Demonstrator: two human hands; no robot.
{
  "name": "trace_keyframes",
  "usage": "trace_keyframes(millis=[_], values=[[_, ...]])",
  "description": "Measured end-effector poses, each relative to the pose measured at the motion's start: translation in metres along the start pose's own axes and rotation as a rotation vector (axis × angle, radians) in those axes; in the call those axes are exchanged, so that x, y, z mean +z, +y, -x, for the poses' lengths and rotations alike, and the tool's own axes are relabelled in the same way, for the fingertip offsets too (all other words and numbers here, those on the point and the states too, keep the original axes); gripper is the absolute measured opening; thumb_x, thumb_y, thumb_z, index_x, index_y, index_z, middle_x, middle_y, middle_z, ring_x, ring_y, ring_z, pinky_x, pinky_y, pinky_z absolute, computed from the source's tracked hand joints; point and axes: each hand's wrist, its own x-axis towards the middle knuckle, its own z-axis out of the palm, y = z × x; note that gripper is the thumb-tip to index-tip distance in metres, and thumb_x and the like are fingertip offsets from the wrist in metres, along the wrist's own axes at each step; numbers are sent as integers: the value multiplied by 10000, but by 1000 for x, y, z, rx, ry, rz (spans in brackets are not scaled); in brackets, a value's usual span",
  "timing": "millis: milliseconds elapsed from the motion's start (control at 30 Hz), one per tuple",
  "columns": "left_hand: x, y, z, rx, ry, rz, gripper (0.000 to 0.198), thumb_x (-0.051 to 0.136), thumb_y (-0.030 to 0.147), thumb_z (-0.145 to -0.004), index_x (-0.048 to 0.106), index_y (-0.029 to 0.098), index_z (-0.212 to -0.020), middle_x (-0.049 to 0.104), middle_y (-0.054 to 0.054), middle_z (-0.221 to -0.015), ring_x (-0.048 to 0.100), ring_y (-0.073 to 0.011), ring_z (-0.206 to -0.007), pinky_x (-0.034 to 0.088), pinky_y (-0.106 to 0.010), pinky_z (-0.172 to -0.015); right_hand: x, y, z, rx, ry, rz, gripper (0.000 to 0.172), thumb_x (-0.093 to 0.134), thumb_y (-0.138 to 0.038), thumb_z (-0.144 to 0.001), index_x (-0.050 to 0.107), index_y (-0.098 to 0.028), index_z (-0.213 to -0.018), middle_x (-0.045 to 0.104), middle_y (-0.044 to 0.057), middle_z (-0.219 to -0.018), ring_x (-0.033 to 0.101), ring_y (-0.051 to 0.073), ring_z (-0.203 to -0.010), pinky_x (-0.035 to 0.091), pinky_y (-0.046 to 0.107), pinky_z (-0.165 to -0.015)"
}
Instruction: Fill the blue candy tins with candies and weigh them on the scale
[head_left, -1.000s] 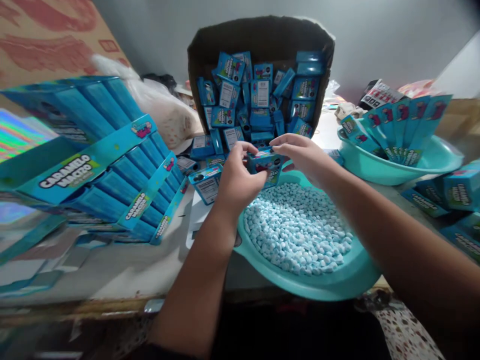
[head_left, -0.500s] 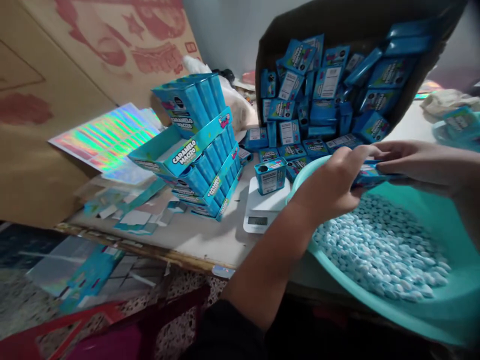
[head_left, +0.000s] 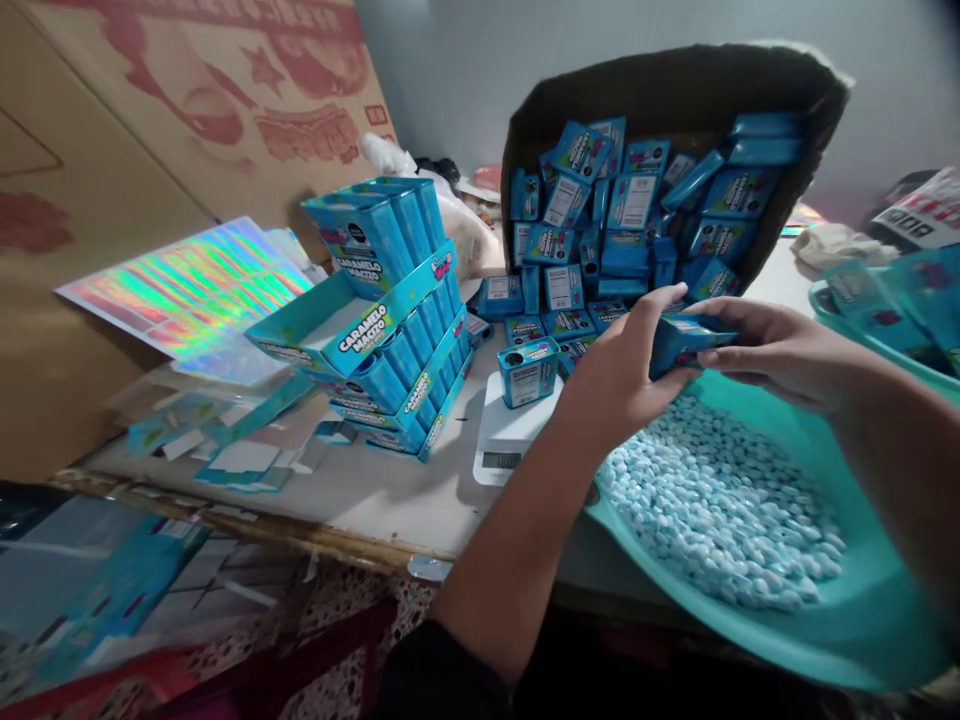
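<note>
Above the turquoise basin [head_left: 870,630], a small blue candy box [head_left: 679,345] is held between both hands. My left hand [head_left: 630,355] wraps its left side, the thumb under it. My right hand [head_left: 772,350] pinches its right end, where what looks like a flap sticks out; the fingers partly hide it. Small pale-blue candies [head_left: 720,520] fill the basin floor below. Left of my left hand, another candy box [head_left: 528,374] stands upright on a white digital scale [head_left: 499,440] whose display is lit with digits.
Display trays [head_left: 367,330] of blue boxes are stacked at centre left. Behind the scale, a tipped carton [head_left: 675,100] spills many candy boxes. Cardboard scraps [head_left: 247,460] and a shiny holographic sheet [head_left: 195,300] lie left. A second basin [head_left: 825,292] with blue flat pieces sits at right.
Both hands have shifted left in view with the candy box, and the box has turned so more of its side shows. The camera view has also shifted.
</note>
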Motion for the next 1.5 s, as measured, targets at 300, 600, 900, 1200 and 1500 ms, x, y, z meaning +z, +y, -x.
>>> trace_keyframes(millis=[300,600,900,1200,1500], values=[[-77,-29,33,-502,43,-391,656,737,398,-839,513,164,-1409,537,-184,-1450,507,-329,-1368,417,-461,-1154,30,-19,3,-208,130,75,539,891,-435,-644,618,-197,-1043,629,-5,-784,559,115,-604,447,263,-529],[-99,18,93,-615,433,-683,467,714,421,-842,669,170,-1233,755,-125,-1140,715,-290,-1050,560,-369,-922,67,-53,-40,-279,-38,414,396,812,-385,-697,579,-215,-968,644,5,-851,576,161,-714,449,285,-593],[-163,99,173,-808,648,-845,505,754,528,-742,717,307,-1194,786,-29,-1080,744,-309,-991,581,-422,-889,127,-40,-89,-332,-297,575,390,803,-373,-734,621,-208,-1037,685,31,-987,632,203,-889,461,279,-720],[-142,99,164,-442,735,-786,470,841,337,-727,736,218,-1169,782,-81,-1092,751,-264,-945,594,-387,-901,116,-47,-65,-238,-319,570,425,797,-374,-729,675,-189,-1091,682,112,-1182,633,288,-1087,511,365,-895],[9,43,-22,-566,536,757,514,836,208,-720,630,185,-1191,746,-48,-1064,714,-178,-939,577,-335,-928,25,-49,12,-5,118,-496,518,470,-711,-881,610,-256,-1086,696,59,-922,675,228,-827,567,380,-703]])
